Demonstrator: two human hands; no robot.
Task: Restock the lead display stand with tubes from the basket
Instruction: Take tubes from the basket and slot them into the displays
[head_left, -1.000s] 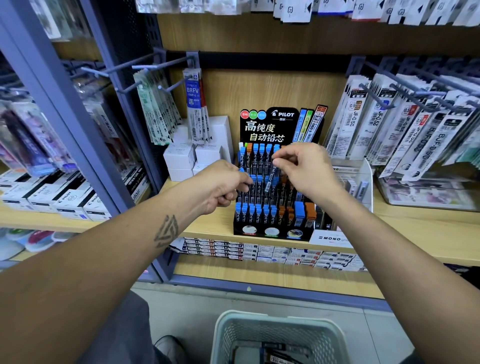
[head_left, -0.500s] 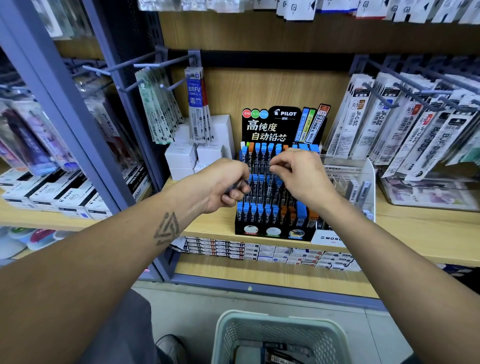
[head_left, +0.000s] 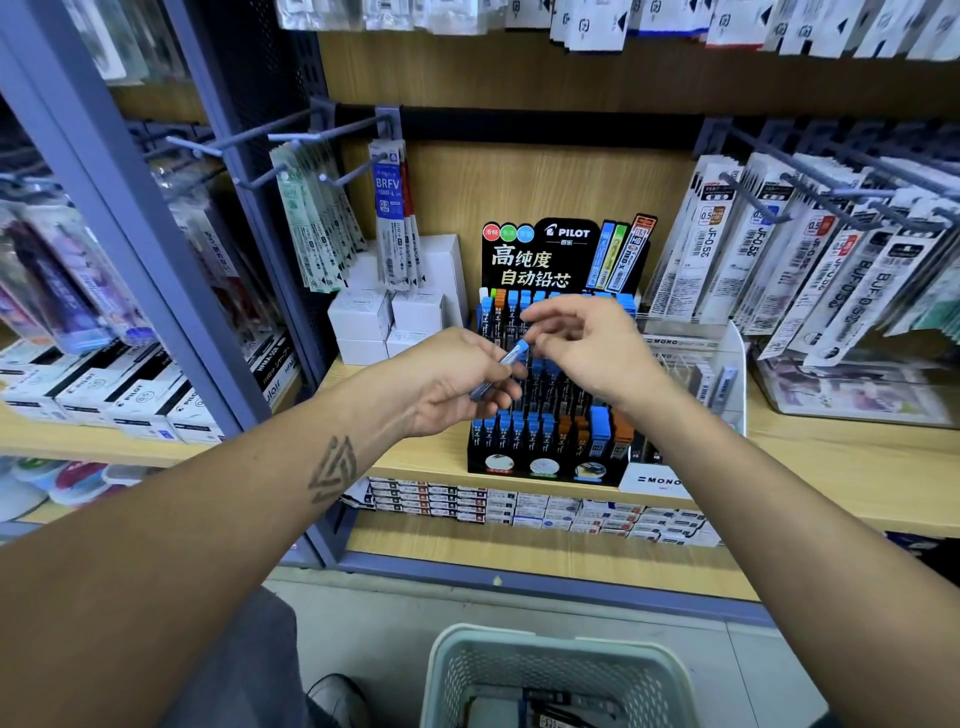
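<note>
1. Far left: boxed pen stock (head_left: 111, 400) lies on the neighbouring shelf. It takes no part in the task.
2. Left hooks: refill packets (head_left: 390, 218) hang above a stack of white boxes (head_left: 395, 312). Neither is touched.
3. Left hand (head_left: 452, 387): the fingers are curled round a lead tube (head_left: 503, 368) with a blue cap. The tube lies at a slant, cap end up and to the right, in front of the stand's middle rows. Whether more tubes sit in the palm cannot be told.
4. Right hand (head_left: 587, 348): the fingers are loosely spread and partly bent, with the fingertips (head_left: 540, 344) just beside the tube's blue cap. Contact with the cap cannot be confirmed. This hand holds nothing else.
5. Display stand (head_left: 550, 249): it stands upright on the wooden shelf (head_left: 831, 467), directly behind both hands. The top and bottom rows show mostly blue caps with some orange ones. The middle rows are largely hidden by the hands, so free slots cannot be counted.
6. Right of the stand: a clear holder (head_left: 727, 364) stands just beside it, and more packets (head_left: 810, 270) hang on hooks above.
7. Basket (head_left: 561, 660): it sits on the floor below the shelf and contains further packaged stock.
8. Progress: judged from the rows on view, the stand is well filled. One tube is in hand awaiting a slot, and the basket contents remain, so the task is unfinished.
</note>
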